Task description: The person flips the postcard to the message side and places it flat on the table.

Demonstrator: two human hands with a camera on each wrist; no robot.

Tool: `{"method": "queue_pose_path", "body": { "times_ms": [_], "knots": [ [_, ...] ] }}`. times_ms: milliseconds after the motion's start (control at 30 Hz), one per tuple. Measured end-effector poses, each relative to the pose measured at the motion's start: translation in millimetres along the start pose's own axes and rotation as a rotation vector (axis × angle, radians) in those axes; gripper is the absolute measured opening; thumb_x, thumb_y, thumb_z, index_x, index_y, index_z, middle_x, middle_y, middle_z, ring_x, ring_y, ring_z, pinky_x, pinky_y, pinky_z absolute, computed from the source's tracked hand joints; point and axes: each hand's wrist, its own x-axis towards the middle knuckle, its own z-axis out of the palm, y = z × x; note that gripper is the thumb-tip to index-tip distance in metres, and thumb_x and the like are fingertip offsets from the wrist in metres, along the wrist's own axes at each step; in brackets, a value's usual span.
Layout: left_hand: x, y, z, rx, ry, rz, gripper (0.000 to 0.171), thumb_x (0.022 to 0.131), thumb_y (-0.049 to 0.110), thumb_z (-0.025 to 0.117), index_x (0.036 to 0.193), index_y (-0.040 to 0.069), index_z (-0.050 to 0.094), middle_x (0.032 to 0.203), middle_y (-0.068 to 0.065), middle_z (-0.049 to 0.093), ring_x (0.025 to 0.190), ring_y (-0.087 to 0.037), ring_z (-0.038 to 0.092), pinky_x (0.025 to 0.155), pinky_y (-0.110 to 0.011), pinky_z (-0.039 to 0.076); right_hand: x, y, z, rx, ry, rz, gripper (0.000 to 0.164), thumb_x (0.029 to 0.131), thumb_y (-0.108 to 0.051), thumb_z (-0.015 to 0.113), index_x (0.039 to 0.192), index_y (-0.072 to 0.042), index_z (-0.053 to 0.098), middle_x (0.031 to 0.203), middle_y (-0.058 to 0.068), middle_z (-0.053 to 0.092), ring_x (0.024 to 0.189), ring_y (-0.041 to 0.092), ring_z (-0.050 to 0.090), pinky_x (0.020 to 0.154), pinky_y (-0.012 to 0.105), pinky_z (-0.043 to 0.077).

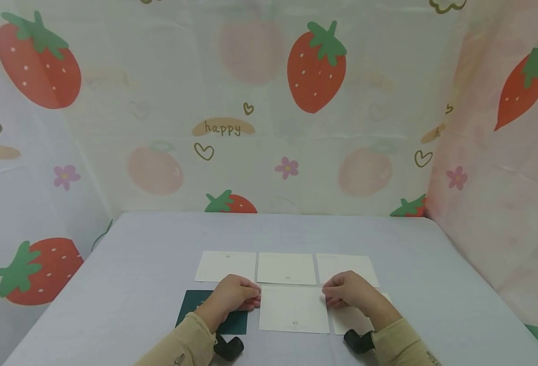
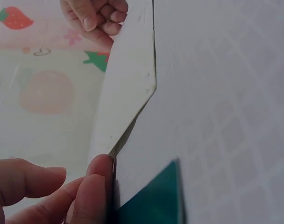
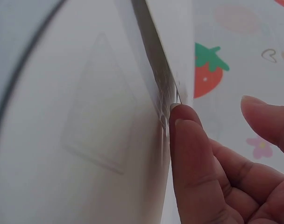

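Between my two hands lies a white card [image 1: 293,310], its near side edges slightly off the table in the wrist views. At its left edge, the fingertips of my left hand [image 1: 239,295] touch it, the thumb held apart. My right hand [image 1: 351,291] has its fingertips at the right edge, with that thumb also away from the card. Partly beneath the left hand and wrist is a dark green card [image 1: 236,324]. Another white card [image 1: 351,321] lies under the right hand, partly covered by it.
Behind, a row holds a left white card [image 1: 225,267], a middle one [image 1: 287,268] and a right one [image 1: 348,267]. They lie on a white-covered table [image 1: 159,239]. A strawberry-print curtain [image 1: 269,152] stands along the back and sides. Black wrist devices [image 1: 229,348] hang below both cuffs.
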Motion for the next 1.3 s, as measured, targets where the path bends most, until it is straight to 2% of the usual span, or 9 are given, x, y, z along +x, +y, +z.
{"method": "queue_pose_path", "body": {
  "times_ms": [767,1300],
  "knots": [
    [-2.1,3.6,0.3,0.002,-0.002,0.007,0.016,0.088,0.011,0.059,0.096,-0.001,0.066,0.077,-0.007,0.066,0.067,-0.014,0.065,0.063,-0.025,0.055,3.9,2.1,2.4,0.003,0.013,0.037,0.018,0.087,-0.013,0.06,0.095,0.002,0.066,0.076,0.006,0.065,0.066,0.016,0.062,0.063,0.029,0.054],
    [-3.3,3.5,-1.8,0.001,-0.008,0.007,0.018,0.088,0.013,0.059,0.098,-0.001,0.066,0.078,-0.008,0.066,0.067,-0.015,0.065,0.063,-0.024,0.054,4.9,2.2,1.1,0.045,-0.005,0.02,0.021,0.088,-0.013,0.057,0.096,0.005,0.064,0.074,0.008,0.065,0.067,0.017,0.063,0.064,0.03,0.055]
  ]
}}
